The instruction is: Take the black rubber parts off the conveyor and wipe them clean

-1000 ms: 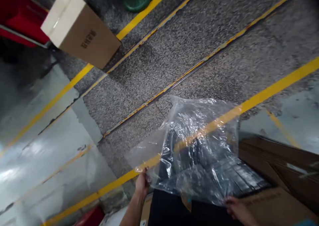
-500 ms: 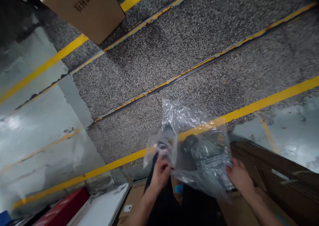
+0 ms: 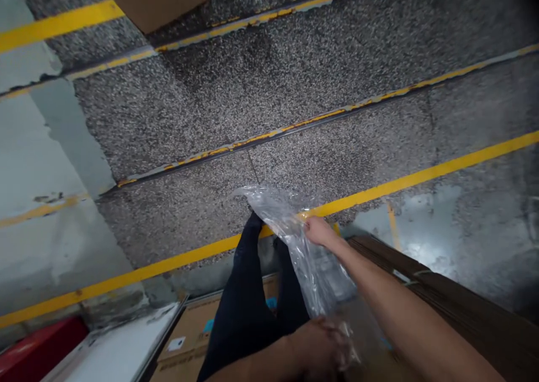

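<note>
A crumpled clear plastic bag stretches in front of my legs, from over the speckled floor down to the bottom of the view. My right hand is closed on its upper part, with the fingers pinching the film. Lower down and nearer my body, my left hand is closed round the bag's near end, where film sticks out past the fingers. This hand is smeared by motion. Between the hands the film hangs in long folds. Whether anything lies inside the bag I cannot make out.
Flattened brown cardboard lies bundled at the right. Cardboard boxes are by my legs, beside a white surface and a red object. A brown carton stands at the top left. Yellow lines cross the floor.
My left hand has moved down and right to the bag's near end. My right hand has moved up and left onto its upper part. The spread bag is now gathered lengthwise. The view has shifted.
</note>
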A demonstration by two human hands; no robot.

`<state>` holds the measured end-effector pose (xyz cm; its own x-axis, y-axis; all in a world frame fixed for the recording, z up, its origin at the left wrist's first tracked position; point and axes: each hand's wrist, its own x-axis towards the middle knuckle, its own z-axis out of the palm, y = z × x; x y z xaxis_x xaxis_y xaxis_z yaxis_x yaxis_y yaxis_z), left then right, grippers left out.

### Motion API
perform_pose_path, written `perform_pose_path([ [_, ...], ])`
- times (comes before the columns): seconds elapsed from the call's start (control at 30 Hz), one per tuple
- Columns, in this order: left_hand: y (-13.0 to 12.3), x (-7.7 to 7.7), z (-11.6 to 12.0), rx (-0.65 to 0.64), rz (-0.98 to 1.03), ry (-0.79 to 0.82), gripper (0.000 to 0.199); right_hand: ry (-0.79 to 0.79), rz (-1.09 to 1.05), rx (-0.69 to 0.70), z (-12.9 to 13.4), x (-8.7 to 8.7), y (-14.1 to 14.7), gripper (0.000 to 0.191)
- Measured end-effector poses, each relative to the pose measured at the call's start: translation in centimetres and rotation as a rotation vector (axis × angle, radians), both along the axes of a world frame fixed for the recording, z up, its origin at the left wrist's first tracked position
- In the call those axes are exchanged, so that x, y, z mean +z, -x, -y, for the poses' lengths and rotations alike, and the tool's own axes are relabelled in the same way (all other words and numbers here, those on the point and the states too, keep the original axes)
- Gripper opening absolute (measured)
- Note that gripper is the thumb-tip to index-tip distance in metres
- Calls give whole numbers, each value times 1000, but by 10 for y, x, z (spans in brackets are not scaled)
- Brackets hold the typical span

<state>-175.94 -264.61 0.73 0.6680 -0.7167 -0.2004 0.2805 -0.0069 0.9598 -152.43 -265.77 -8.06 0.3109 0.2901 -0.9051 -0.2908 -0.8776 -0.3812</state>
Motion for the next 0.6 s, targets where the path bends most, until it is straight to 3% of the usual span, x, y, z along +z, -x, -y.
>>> perform_pose_path([
  [0.07,-5,2,-19,93,-154,119,30,10,-67,0,8,25,4,25],
  [0.17,-23,4,-67,441,-450,173,20,-49,-212,-136,17,72,9,34],
  [0.27,-46,6,-114,685,-655,-164,41,-184,-323,-309,20,116,13,44],
  [0.33,-62,11,-138,765,-588,-484,44,-207,-287,-342,18,140,14,44],
  [0.4,-80,22,-153,865,-406,-640,34,-179,-195,-366,14,158,13,42],
  [0.5,-111,47,-164,939,-272,-472,22,-148,-46,-383,7,180,13,37],
  [0.6,-140,73,-161,859,-404,-252,32,-115,93,-342,-1,202,19,36],
])
